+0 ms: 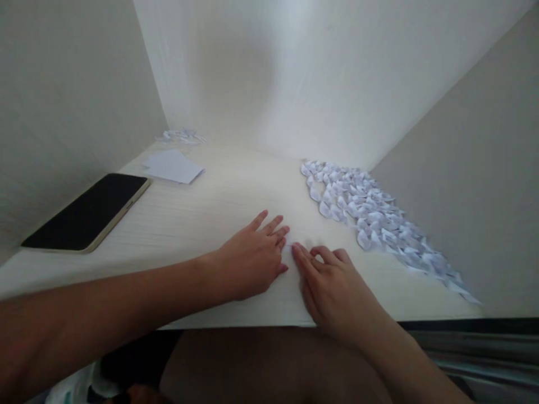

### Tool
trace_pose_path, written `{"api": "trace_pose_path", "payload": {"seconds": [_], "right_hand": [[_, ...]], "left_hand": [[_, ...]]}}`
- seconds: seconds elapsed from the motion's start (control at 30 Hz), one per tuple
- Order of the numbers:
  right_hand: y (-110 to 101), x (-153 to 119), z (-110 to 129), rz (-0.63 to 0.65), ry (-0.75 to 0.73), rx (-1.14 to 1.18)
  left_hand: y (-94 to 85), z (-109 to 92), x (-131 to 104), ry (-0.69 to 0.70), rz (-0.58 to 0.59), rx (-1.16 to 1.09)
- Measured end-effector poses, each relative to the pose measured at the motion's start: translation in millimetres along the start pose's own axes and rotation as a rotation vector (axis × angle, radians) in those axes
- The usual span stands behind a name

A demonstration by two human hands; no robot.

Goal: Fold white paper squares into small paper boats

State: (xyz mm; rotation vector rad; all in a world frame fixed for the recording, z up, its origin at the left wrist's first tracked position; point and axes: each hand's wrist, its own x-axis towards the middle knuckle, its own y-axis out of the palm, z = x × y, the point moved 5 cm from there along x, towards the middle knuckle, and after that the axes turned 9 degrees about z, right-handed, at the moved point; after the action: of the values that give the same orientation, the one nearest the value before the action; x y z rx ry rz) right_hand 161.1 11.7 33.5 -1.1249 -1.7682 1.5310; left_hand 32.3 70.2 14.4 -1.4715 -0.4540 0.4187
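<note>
A small piece of white paper (288, 247) lies on the tabletop between my two hands, mostly hidden by fingers. My left hand (255, 258) rests palm down with its fingers stretched out and a little apart, the fingertips over the paper's left side. From the right, my right hand (330, 280) has its fingers drawn together, with the tips closed at the paper's right end. How much paper is between those fingertips is hard to see. Many small folded white paper pieces (370, 205) are heaped in a band to the right of my right hand.
A phone (90, 210) with a dark screen lies at the left of the white table (236, 191). Behind it are flat white paper sheets (172, 166) and a small pile of thin paper strips (181, 136). Walls enclose the table at the back and both sides.
</note>
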Motion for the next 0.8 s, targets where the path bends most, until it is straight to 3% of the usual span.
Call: {"api": "trace_pose_path", "payload": {"seconds": [0.17, 0.3, 0.43, 0.6, 0.8], "right_hand": [[-5.2, 2.0, 10.7, 0.025, 0.122, 0.072], [-5.0, 2.7, 20.7, -0.026, 0.270, 0.153], [-1.6, 6.4, 24.6, -0.084, 0.404, 0.242], [-0.5, 12.1, 23.1, -0.142, 0.394, 0.239], [-4.7, 17.6, 29.5, -0.082, 0.413, 0.226]], "left_hand": [[-4.7, 12.4, 9.1, 0.111, 0.046, -0.138], [-1.8, 20.9, 11.8, 0.066, 0.104, -0.216], [5.6, 19.0, 9.0, 0.053, 0.144, -0.121], [12.4, 18.2, 6.9, 0.074, 0.148, -0.022], [10.1, 20.2, 10.2, 0.093, 0.095, -0.024]]}}
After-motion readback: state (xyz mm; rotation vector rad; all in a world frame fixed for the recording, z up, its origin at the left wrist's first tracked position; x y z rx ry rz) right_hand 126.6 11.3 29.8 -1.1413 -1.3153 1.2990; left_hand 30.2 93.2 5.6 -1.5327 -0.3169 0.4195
